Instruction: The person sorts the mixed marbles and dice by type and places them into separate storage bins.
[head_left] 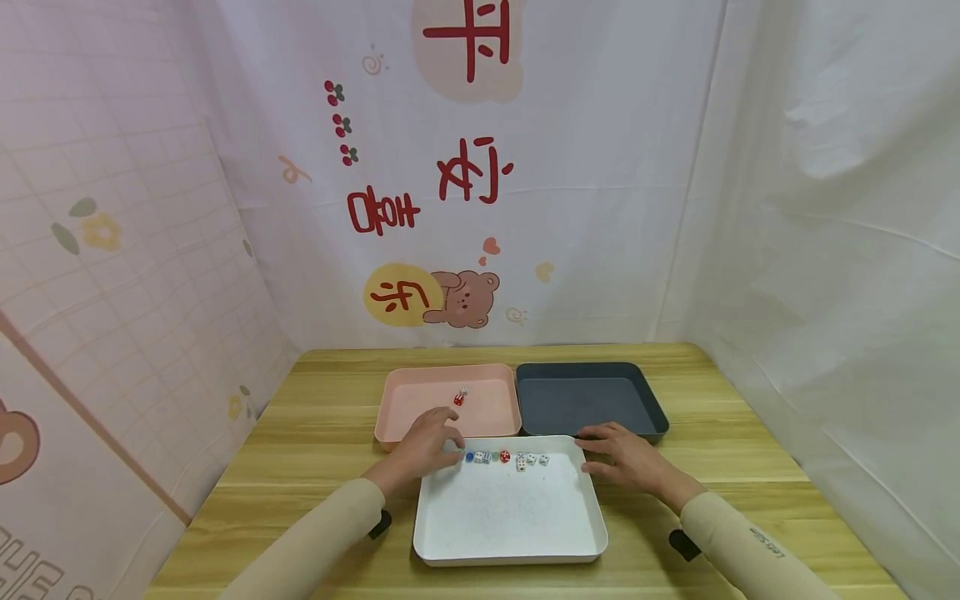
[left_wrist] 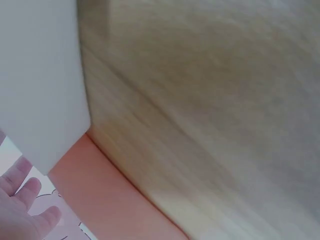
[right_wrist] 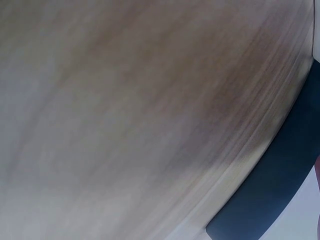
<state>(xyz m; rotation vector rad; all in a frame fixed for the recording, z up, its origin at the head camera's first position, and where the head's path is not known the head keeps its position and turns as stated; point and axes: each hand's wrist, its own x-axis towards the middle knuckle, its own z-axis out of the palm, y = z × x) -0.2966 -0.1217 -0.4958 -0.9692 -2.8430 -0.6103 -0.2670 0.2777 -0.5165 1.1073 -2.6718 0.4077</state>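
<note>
In the head view, a white tray (head_left: 510, 517) lies at the front with a row of small dice along its back side. Several are white dice (head_left: 532, 458); among them are a red die (head_left: 505, 457) and a blue piece (head_left: 469, 457). My left hand (head_left: 423, 450) hovers at the tray's back left corner, its fingers loosely bent beside the blue end of the row. At the back right corner is my right hand (head_left: 630, 458), fingers relaxed and stretched toward the rim. Neither hand holds anything. The left wrist view catches only some left fingertips (left_wrist: 31, 187).
Behind the white tray stand a pink tray (head_left: 405, 408), with a red die (head_left: 459, 400) and a white one beside it, and a dark blue tray (head_left: 585, 400). All rest on a wood-grain table (head_left: 300, 467). White printed cloth (head_left: 585, 208) hangs around the back and sides.
</note>
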